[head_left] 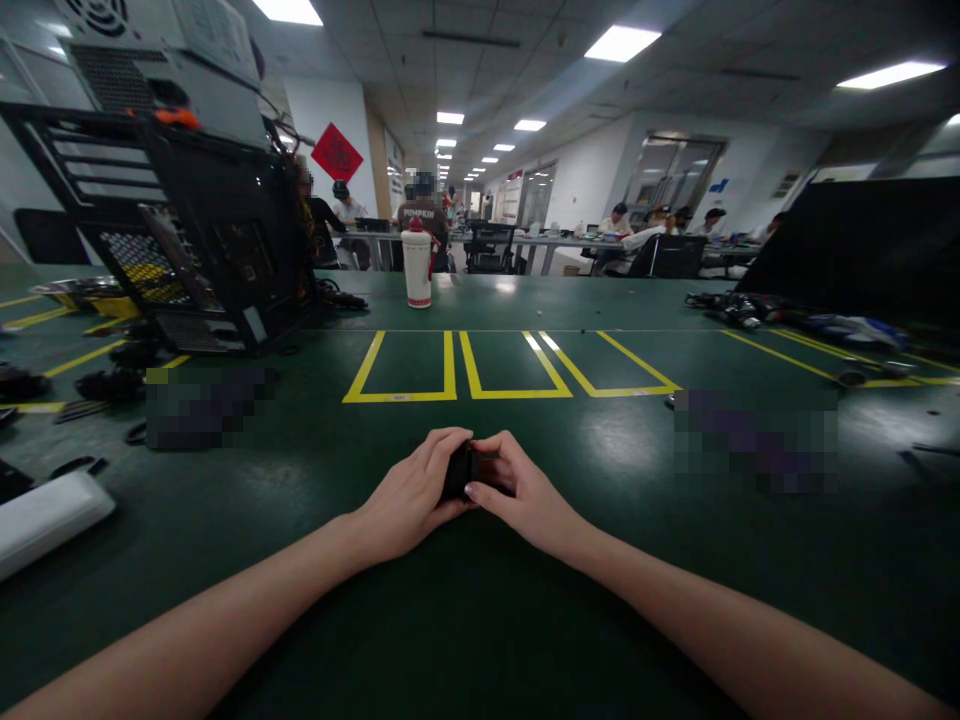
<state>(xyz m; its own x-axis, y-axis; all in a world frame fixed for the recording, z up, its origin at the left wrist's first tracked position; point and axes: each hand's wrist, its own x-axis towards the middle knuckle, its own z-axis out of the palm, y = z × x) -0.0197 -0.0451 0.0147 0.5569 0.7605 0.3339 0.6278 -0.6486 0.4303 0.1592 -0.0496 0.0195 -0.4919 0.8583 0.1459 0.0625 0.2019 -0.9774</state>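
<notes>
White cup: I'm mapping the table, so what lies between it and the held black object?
In the head view, yellow tape outlines on the green tabletop lie between the white cup and the black object.

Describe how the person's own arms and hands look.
The left hand and right hand are ungloved, with slim fingers and no ring showing. The left forearm and right forearm are bare and slender: no sleeve, watch or bracelet is visible.

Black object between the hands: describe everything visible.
The small black object looks to be plastic, with a straight edge facing the right hand; finer parts are hidden. The left hand wraps its other side; the right appears to touch that edge. It is mid-picture; whether it rests on the green table is unclear.
</notes>
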